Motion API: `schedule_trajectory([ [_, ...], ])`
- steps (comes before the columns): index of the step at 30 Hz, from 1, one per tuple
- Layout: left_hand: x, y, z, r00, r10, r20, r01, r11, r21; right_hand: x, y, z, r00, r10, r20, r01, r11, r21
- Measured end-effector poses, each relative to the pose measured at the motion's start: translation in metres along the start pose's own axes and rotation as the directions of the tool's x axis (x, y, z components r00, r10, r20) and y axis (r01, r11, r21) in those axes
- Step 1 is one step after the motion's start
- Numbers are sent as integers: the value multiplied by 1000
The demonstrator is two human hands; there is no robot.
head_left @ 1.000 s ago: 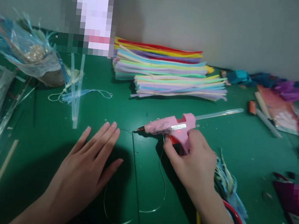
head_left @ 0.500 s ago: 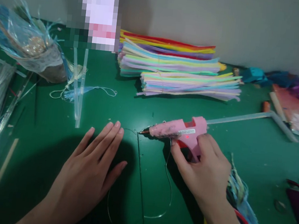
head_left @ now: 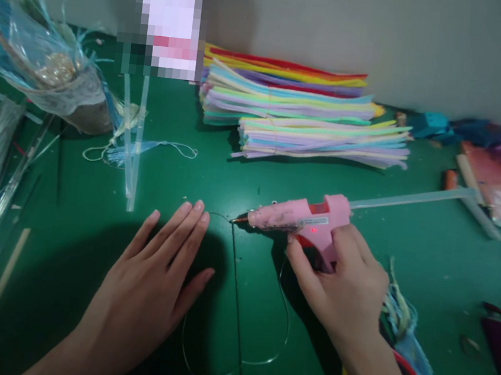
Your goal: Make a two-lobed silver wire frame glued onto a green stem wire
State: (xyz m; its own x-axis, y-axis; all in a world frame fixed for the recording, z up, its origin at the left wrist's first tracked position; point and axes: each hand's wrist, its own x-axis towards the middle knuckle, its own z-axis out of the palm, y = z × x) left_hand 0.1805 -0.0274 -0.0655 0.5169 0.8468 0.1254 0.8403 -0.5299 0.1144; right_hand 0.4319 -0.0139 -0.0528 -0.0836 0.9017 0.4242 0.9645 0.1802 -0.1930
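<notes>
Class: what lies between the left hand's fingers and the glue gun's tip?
The head view shows a thin cord there, against the green table.

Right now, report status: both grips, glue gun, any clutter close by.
Right grip closed around pink glue gun, red light lit. Left grip open, palm down. Nozzle tip at end of thin dark strand. Thin thread looped between both grips.

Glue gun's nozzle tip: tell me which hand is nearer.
Left. The left hand lies just left of the nozzle tip; the right hand holds the glue gun farther away, right of it.
</notes>
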Motion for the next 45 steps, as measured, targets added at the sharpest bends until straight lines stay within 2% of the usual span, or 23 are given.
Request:
schedule_trajectory([
  [22,-2,-1,0,1000,1,14,-1,1000,-22,-1,1,-2,999,12,-33,-13,1000,-12],
  [28,0,-1,1,1000,-3,4,3,1000,-25,0,-2,0,983,153,-100,-156,987,-29],
  [31,1,-1,2,1000,-3,9,3,1000,-22,0,-1,0,978,184,-98,-189,981,-38],
  [45,0,0,1,1000,-7,17,7,1000,-22,-4,6,4,996,62,-65,-68,994,-86],
])
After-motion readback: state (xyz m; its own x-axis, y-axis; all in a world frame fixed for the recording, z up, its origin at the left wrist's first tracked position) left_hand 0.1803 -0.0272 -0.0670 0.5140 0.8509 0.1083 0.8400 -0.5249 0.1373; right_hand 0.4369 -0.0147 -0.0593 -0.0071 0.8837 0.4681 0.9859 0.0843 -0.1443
